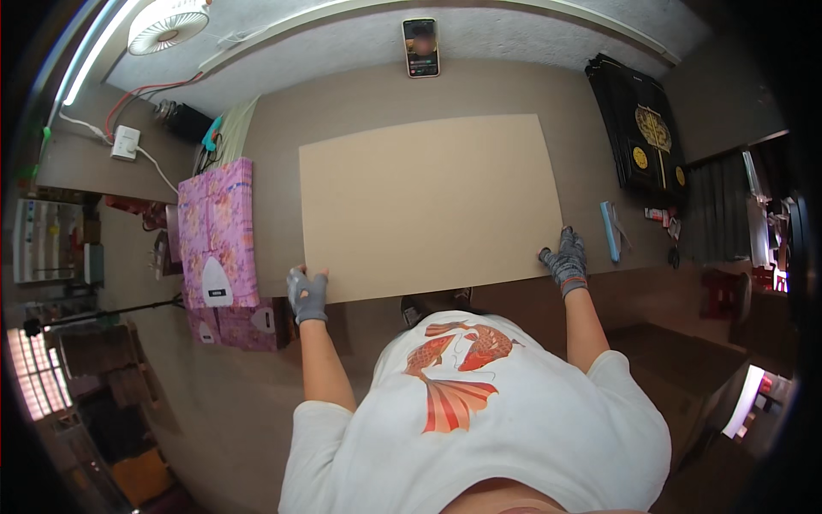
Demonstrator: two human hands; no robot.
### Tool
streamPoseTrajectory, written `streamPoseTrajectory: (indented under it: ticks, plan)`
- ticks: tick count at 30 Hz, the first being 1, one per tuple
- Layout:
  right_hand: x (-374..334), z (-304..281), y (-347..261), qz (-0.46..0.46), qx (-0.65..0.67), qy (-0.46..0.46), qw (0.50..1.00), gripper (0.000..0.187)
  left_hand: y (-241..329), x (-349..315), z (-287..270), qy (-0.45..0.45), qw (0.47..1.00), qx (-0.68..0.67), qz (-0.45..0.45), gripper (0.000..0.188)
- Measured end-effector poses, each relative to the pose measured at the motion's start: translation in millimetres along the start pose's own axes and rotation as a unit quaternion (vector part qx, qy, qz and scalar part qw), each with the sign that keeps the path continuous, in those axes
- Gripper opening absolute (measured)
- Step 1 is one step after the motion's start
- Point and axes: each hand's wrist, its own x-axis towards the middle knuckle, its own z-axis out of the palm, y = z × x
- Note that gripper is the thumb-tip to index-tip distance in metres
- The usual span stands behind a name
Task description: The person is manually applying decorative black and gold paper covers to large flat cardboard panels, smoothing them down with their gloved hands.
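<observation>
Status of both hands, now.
Left hand: open, at the tan board, near left corner; grip cannot be told.
Right hand: open, at the board's near right corner; grip cannot be told.

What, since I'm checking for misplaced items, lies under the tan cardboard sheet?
The grey-brown tabletop shows around the tan cardboard sheet, with the left hand and right hand at its near corners. Whatever lies beneath is covered and cannot be seen.

Over the feed, I saw smooth, matt cardboard (pixel 428 206) between my dull cloth gloves (pixel 567 259), a glossy phone screen (pixel 421 49) beyond them, and a smooth, matt table (pixel 278 206) around them.
</observation>
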Motion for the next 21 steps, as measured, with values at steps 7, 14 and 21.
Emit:
streamPoseTrajectory:
  ticks: [7, 14, 21]
  plan:
    - [28, 9, 39, -0.008, 0.027, 0.068, 0.997, 0.085, -2, 42, -41, -0.134, 0.961, -0.240, -0.016, 0.047]
    - [45, -32, 59, 0.065, 0.665, -0.215, 0.712, 0.038, -45, 70, -34, -0.274, 0.920, -0.277, -0.036, 0.037]
    - [52, -6, 47, -0.016, 0.388, -0.169, 0.906, 0.065, 0, 68, -40, -0.186, 0.963, -0.117, 0.157, 0.056]
